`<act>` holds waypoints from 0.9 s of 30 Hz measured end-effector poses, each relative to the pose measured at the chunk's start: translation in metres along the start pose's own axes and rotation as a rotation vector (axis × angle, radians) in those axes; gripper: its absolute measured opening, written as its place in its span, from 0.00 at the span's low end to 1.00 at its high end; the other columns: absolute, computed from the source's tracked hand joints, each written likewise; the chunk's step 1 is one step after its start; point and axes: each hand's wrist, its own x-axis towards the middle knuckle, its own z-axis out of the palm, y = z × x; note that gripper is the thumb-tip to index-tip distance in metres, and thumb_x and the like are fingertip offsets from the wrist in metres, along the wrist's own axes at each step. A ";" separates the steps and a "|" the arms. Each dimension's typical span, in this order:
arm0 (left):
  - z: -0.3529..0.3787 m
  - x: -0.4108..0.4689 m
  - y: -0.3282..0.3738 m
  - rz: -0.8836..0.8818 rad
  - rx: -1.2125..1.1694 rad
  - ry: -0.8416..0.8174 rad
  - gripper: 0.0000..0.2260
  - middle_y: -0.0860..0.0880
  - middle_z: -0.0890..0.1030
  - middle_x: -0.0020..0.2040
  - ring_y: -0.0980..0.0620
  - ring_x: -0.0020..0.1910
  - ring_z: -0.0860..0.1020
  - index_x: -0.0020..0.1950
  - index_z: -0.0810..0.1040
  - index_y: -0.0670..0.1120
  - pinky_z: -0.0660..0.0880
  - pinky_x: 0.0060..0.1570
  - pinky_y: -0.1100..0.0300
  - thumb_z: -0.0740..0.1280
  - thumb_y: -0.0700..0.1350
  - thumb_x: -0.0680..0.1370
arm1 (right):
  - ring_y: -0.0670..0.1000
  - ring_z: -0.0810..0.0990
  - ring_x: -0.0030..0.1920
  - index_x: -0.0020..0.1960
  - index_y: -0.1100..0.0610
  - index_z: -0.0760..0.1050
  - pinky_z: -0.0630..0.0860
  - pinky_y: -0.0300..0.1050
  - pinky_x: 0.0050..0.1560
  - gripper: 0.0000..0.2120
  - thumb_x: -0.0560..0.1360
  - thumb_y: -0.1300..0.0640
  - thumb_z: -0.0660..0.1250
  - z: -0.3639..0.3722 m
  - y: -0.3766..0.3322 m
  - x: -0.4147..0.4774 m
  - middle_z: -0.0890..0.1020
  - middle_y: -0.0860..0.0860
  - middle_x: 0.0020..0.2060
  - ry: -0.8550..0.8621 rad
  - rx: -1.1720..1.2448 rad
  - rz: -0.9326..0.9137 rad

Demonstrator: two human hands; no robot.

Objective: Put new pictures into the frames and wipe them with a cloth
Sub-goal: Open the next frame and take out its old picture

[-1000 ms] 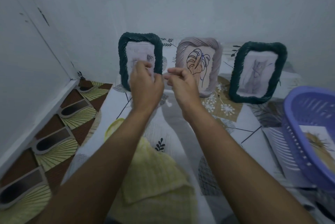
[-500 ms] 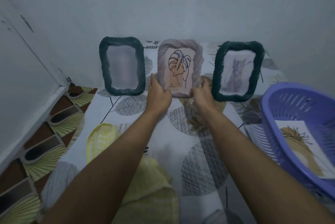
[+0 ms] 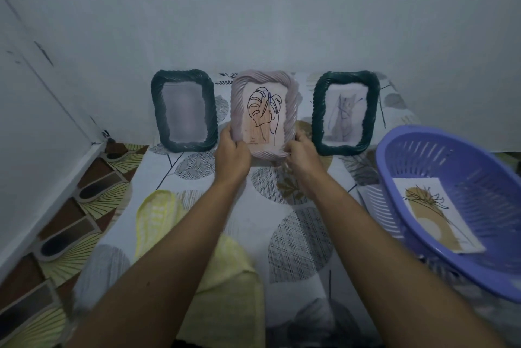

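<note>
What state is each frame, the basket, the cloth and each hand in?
Left green frame: standing, untouched.
Pink frame: gripped at its lower corners.
Right green frame: standing, untouched.
Basket: holds one picture.
Cloth: lying crumpled, not held.
Left hand: grips pink frame.
Right hand: grips pink frame.

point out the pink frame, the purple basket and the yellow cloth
pink frame (image 3: 291,105), head view, right side of its border
purple basket (image 3: 473,178), head view, far inner wall
yellow cloth (image 3: 231,297), head view, middle of the fold
</note>
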 end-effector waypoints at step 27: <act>-0.049 -0.172 0.028 0.467 0.237 0.009 0.10 0.53 0.80 0.46 0.52 0.44 0.79 0.58 0.78 0.46 0.75 0.43 0.59 0.66 0.40 0.77 | 0.42 0.82 0.46 0.57 0.50 0.82 0.78 0.41 0.48 0.11 0.78 0.47 0.68 -0.046 -0.006 -0.143 0.84 0.45 0.46 0.175 -0.207 -0.411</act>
